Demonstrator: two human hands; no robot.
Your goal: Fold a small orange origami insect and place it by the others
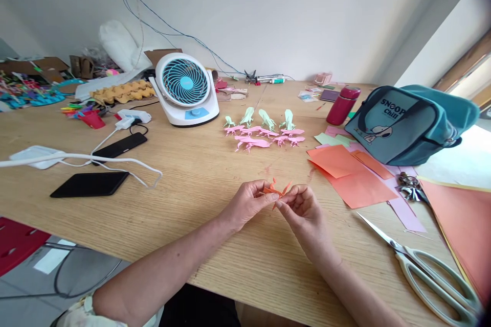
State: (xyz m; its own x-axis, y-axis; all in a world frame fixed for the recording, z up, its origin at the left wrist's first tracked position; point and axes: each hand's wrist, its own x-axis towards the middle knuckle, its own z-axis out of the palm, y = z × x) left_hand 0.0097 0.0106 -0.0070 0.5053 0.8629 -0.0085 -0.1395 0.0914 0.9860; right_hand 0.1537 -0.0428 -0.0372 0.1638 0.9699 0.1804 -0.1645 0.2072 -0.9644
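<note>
Between my two hands is a small folded orange paper figure [273,191] with thin points sticking up and down. My left hand [251,202] pinches its left side between thumb and fingers. On its right side, my right hand [303,209] pinches a thin point with thumb and forefinger; the fingertips hide part of the paper. Beyond my hands stand several folded pink paper figures [251,143] with thin legs. Behind those are several pale green paper figures [267,120].
Orange paper sheets [356,184] and open scissors [418,260] lie to the right, near a blue bag [399,122] and a red flask [342,106]. A white fan [187,89] stands at the back. Black phones [90,184] and a white cable [115,157] are on the left.
</note>
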